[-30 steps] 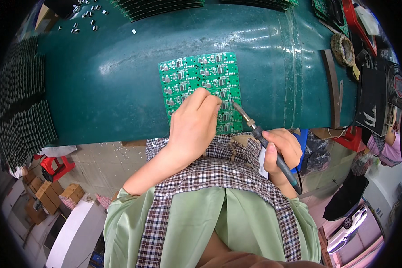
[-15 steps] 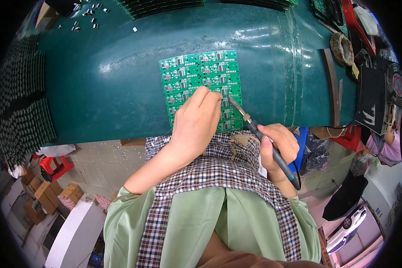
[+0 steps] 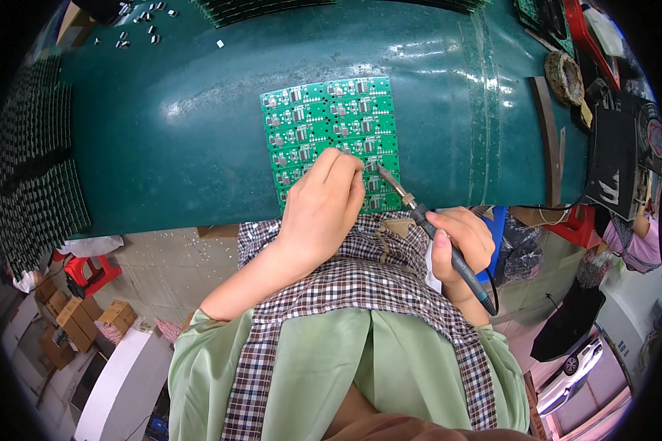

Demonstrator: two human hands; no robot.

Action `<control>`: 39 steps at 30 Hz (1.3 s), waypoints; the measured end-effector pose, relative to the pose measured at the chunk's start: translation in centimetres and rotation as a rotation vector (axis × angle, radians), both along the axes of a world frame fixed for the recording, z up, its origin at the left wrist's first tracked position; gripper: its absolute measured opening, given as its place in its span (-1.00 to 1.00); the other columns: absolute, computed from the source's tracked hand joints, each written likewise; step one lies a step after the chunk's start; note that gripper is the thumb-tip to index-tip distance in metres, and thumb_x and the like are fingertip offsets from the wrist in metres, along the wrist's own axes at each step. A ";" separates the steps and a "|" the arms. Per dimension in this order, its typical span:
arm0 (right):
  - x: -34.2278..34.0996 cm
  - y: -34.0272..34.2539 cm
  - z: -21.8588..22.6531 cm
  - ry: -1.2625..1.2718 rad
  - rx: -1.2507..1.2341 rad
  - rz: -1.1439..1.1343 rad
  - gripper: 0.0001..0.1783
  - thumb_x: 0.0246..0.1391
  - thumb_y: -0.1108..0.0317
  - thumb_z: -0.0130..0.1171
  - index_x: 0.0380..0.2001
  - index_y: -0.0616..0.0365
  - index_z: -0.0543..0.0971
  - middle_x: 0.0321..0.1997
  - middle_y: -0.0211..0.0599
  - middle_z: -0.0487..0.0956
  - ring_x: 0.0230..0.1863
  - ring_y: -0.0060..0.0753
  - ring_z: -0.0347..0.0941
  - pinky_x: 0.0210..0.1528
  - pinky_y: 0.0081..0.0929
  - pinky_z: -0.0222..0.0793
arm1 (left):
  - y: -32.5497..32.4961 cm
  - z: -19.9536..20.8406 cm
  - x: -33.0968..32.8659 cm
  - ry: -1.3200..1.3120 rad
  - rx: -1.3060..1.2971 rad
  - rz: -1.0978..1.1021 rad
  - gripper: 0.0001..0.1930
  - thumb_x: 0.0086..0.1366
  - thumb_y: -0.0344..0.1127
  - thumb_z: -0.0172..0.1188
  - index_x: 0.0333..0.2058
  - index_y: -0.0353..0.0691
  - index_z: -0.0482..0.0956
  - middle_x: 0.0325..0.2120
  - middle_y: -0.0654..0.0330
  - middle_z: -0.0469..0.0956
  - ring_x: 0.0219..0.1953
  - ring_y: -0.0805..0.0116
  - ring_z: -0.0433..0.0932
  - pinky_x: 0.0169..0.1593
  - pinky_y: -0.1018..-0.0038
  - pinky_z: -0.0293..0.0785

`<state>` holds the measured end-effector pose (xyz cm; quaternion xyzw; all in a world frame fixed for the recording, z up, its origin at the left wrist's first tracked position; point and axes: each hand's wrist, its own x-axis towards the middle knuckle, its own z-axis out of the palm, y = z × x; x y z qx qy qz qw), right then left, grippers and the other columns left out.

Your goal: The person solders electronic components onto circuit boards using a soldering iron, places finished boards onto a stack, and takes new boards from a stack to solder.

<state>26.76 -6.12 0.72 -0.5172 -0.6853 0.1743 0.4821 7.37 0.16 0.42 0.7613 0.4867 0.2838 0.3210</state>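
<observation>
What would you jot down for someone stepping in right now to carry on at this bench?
Left hand: resting on the near edge of the green circuit board panel, fingertips pressed at a spot in its lower rows.
Right hand: gripping a soldering iron, tip touching the panel beside the left fingertips.
The panel lies flat on the green mat, many small parts already seated on it.
Which joints are soldered is too small to tell; check the rows before continuing.
</observation>
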 end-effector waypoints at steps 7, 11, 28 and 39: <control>-0.1 -0.2 -0.3 -0.002 0.011 0.008 -0.84 -0.15 0.43 0.16 -0.47 0.31 0.58 -0.62 -0.18 0.52 -0.65 -0.26 0.48 -0.60 -0.46 0.39 | -0.2 -0.1 0.4 0.111 0.007 0.003 -0.88 0.12 -0.54 0.18 -0.34 -0.28 0.48 -0.44 0.12 0.44 -0.44 0.15 0.51 -0.41 0.37 0.42; -0.1 -0.6 -0.4 0.004 0.021 0.000 -0.84 -0.16 0.43 0.16 -0.48 0.31 0.59 -0.63 -0.18 0.52 -0.65 -0.26 0.47 -0.60 -0.46 0.39 | -0.4 0.0 0.4 0.130 0.051 -0.023 -0.89 0.12 -0.52 0.20 -0.35 -0.26 0.49 -0.44 0.15 0.43 -0.42 0.14 0.51 -0.40 0.36 0.43; 0.6 -1.4 -0.7 0.002 0.034 0.021 -0.83 -0.16 0.41 0.14 -0.48 0.30 0.58 -0.63 -0.19 0.54 -0.67 -0.27 0.46 -0.62 -0.48 0.36 | -1.4 -0.3 0.1 0.022 0.058 -0.029 -0.85 0.09 -0.56 0.16 -0.35 -0.28 0.42 -0.44 0.09 0.37 -0.45 0.12 0.49 -0.42 0.32 0.46; 0.1 -1.9 -0.5 0.000 0.035 0.010 -0.84 -0.14 0.40 0.15 -0.48 0.28 0.60 -0.63 -0.20 0.53 -0.66 -0.30 0.47 -0.63 -0.49 0.35 | -1.8 -0.3 0.5 0.093 0.037 -0.064 -0.87 0.10 -0.58 0.18 -0.35 -0.29 0.47 -0.42 0.10 0.41 -0.43 0.13 0.49 -0.40 0.33 0.43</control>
